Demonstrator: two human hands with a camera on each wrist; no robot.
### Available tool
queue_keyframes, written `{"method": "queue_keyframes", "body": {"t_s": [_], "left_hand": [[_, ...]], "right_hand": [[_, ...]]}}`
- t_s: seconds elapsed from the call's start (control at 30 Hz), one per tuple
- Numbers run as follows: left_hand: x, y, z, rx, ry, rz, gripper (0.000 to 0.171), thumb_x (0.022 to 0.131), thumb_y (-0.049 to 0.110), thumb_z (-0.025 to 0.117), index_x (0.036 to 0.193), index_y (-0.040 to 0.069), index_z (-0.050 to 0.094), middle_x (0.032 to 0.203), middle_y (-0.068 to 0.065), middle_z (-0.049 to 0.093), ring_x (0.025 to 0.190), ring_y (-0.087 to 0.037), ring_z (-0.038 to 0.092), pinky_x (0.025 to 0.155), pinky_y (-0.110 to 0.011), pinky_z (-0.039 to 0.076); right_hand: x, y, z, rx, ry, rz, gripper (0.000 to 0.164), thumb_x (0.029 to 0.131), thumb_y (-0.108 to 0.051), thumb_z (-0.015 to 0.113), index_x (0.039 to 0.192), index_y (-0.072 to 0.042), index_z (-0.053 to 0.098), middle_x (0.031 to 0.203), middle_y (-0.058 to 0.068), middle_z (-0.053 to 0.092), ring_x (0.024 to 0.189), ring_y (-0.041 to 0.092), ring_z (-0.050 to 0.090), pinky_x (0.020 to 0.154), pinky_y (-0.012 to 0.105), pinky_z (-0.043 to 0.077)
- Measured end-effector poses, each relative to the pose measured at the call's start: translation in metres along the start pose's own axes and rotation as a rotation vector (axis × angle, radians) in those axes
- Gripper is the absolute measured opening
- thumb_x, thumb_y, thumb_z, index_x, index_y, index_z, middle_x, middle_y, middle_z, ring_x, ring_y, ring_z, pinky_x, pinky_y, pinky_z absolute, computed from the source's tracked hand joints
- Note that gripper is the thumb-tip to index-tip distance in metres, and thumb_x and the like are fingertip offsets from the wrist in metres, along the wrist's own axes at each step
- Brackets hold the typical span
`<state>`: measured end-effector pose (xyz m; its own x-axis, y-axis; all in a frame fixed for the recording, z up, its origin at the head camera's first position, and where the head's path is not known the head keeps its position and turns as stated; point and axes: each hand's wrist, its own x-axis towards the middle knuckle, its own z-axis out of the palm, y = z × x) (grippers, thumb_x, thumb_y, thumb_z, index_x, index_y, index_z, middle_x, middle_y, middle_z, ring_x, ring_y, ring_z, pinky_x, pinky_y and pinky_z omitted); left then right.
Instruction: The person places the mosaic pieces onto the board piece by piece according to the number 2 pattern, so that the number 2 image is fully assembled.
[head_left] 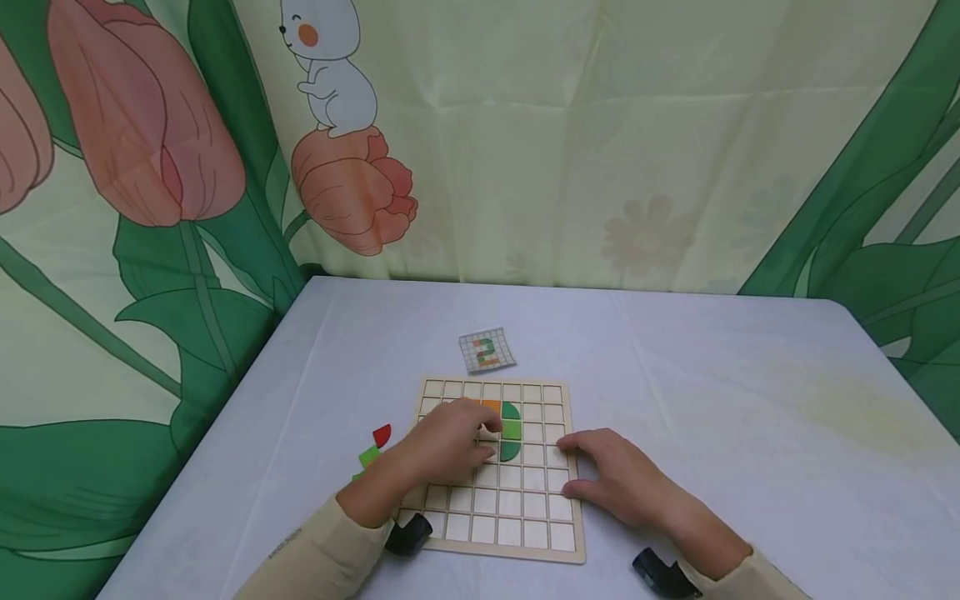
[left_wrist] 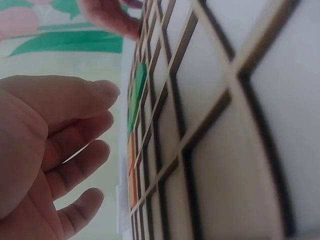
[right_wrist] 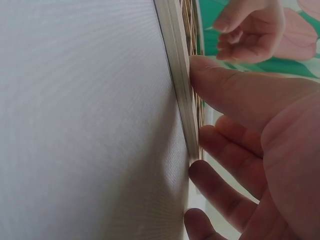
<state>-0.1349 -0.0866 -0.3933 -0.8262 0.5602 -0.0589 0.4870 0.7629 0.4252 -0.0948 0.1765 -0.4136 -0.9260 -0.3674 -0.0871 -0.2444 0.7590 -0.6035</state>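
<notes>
A wooden grid board [head_left: 576, 521] lies on the white table. Over its upper middle hovers my left hand [head_left: 450, 437], thumb and fingers apart; the left wrist view shows nothing between them. Beside those fingers, orange tiles [head_left: 491, 406], a light green square tile [head_left: 512, 430] and two dark green rounded tiles, one upper [head_left: 511, 411] and one lower [head_left: 510, 451], sit in the cells. My left hand covers part of the grid. With fingers extended, my right hand [head_left: 626, 479] touches the board's right edge with thumb and fingertips, also visible in the right wrist view [right_wrist: 240, 150].
A small pattern card [head_left: 487, 350] with a coloured figure on a grid lies behind the board. Left of the board are a red rounded tile [head_left: 382, 434] and green tiles [head_left: 368, 456], partly hidden by the left forearm. A printed curtain [head_left: 525, 167] hangs behind the table.
</notes>
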Motion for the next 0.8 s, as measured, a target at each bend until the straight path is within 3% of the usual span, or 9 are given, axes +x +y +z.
{"method": "queue_keyframes", "body": {"t_s": [0.37, 0.53, 0.8], "left_hand": [[-0.009, -0.021, -0.012, -0.187, 0.002, -0.066, 0.023, 0.090, 0.014, 0.075, 0.113, 0.012, 0.070, 0.108, 0.004, 0.067, 0.103, -0.018, 0.060, 0.086, -0.036, 0.052], [-0.016, -0.028, -0.017, -0.212, 0.023, -0.081, 0.030, 0.090, 0.014, 0.075, 0.120, 0.011, 0.070, 0.117, 0.000, 0.068, 0.114, -0.023, 0.060, 0.094, -0.042, 0.050], [-0.030, -0.046, -0.023, -0.196, 0.073, -0.208, 0.041, 0.087, 0.018, 0.080, 0.126, 0.013, 0.068, 0.127, -0.001, 0.064, 0.128, -0.028, 0.052, 0.103, -0.049, 0.043]], "right_hand": [[0.000, -0.001, -0.001, -0.009, 0.003, -0.003, 0.049, 0.082, -0.024, 0.083, 0.126, -0.011, 0.065, 0.127, 0.002, 0.061, 0.125, 0.030, 0.052, 0.105, 0.050, 0.039], [0.000, -0.001, -0.001, -0.002, -0.004, 0.005, 0.050, 0.082, -0.025, 0.083, 0.126, -0.012, 0.065, 0.127, 0.003, 0.061, 0.126, 0.031, 0.052, 0.106, 0.051, 0.039], [-0.001, -0.001, 0.000, -0.002, 0.001, 0.001, 0.049, 0.082, -0.024, 0.083, 0.126, -0.011, 0.065, 0.127, 0.002, 0.061, 0.125, 0.029, 0.052, 0.105, 0.050, 0.040]]}}
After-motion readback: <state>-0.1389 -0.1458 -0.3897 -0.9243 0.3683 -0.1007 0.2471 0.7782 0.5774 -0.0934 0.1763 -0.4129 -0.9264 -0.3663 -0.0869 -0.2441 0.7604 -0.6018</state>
